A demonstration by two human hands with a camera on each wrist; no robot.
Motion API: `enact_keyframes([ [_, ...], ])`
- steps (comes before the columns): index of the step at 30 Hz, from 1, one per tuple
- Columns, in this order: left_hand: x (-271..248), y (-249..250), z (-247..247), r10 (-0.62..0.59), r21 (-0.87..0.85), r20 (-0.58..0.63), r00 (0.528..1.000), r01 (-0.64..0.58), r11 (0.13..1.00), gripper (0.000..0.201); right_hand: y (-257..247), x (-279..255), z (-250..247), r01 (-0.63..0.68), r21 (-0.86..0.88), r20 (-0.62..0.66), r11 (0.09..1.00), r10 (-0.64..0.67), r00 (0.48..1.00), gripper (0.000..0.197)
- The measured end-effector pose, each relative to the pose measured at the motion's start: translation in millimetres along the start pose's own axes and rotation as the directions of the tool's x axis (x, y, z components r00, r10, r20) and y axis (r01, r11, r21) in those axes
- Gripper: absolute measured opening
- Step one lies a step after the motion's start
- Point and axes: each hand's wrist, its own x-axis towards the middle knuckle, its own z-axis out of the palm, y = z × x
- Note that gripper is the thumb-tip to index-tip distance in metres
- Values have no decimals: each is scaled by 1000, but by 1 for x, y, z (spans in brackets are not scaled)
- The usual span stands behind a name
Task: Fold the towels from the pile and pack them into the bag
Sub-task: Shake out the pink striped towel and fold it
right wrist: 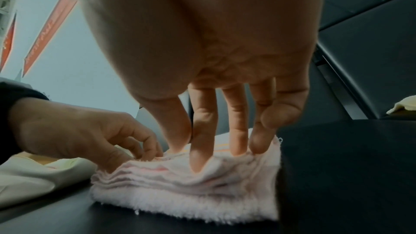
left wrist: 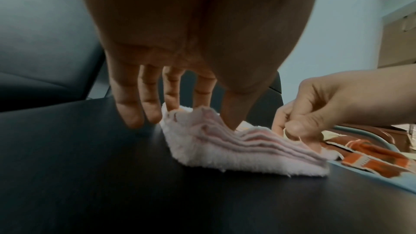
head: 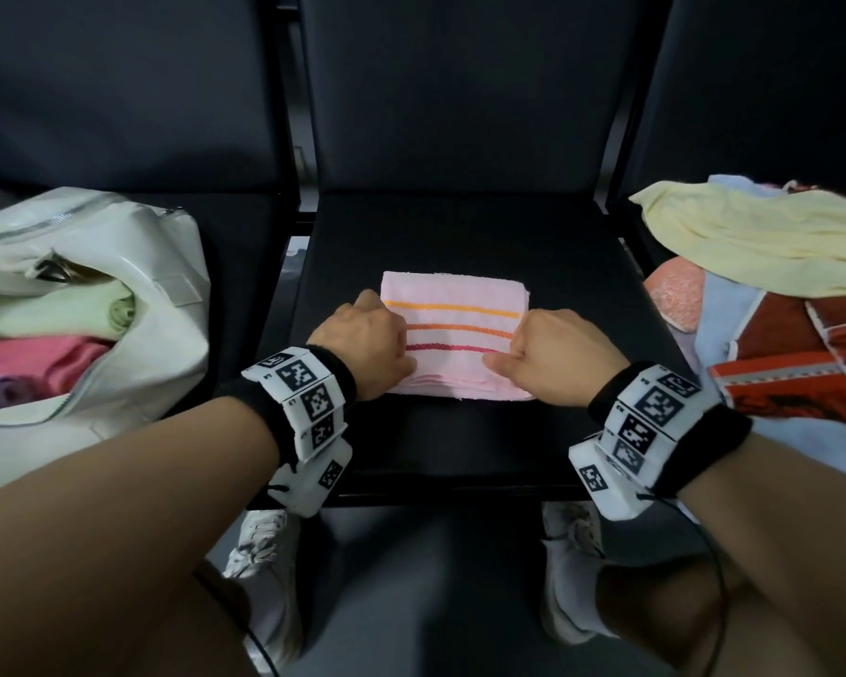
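1. Where the near edge of the middle seat (head: 460, 456) meets the view, two forearms come in from 7 and 5 o'clock, each with a black wristband (head: 330, 383) bearing white marker tags.
2. Just past the wrists, the pink towel (head: 453, 329) lies folded in a thick layered square on that seat, orange and red stripes running across its top.
3. At the towel's 9 o'clock side, the left hand (head: 365, 346) grips it: thumb pressed into the top near the front corner, index and middle fingers (left wrist: 172, 92) going behind the left edge, the other two fingers beside the towel over the seat.
4. At its 3 o'clock side, the right hand (head: 558, 356) grips the front right part, thumb and curled fingers digging into the layers, which bunch up under the fingertips (right wrist: 198, 159).
5. Both hands are thus closed on the towel, near each other but apart, with the stripes showing between them.
6. Farther out at 9 o'clock, the white bag (head: 133, 305) sits open on the neighbouring seat, with green, pink and purple folded towels inside.
7. Out at 3 o'clock, the pile (head: 772, 305) holds a yellow towel on top, with blue, salmon and red-orange ones beneath.
8. Beyond, at 12 o'clock, dark seat backs (head: 460, 90) stand upright.
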Motion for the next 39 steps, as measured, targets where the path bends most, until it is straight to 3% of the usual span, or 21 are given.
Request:
enact_keyframes([
  [6,4,1,-1,-91,-46,66,994,94,994,59,-3,4,1,-8,-72,6,997,8,1000,23],
  [9,7,0,-3,-104,-67,95,990,110,992,71,-3,5,0,-32,-54,9,998,33,999,43],
  [16,10,-1,-2,-88,-108,111,990,100,989,76,-5,4,1,-95,74,46,993,92,995,74],
  [27,6,4,0,-89,-92,123,988,101,991,83,-7,1,6,-189,166,95,968,175,980,97],
  [39,3,5,-3,-61,-92,126,990,72,993,69,-6,3,8,-230,290,107,929,207,972,81],
])
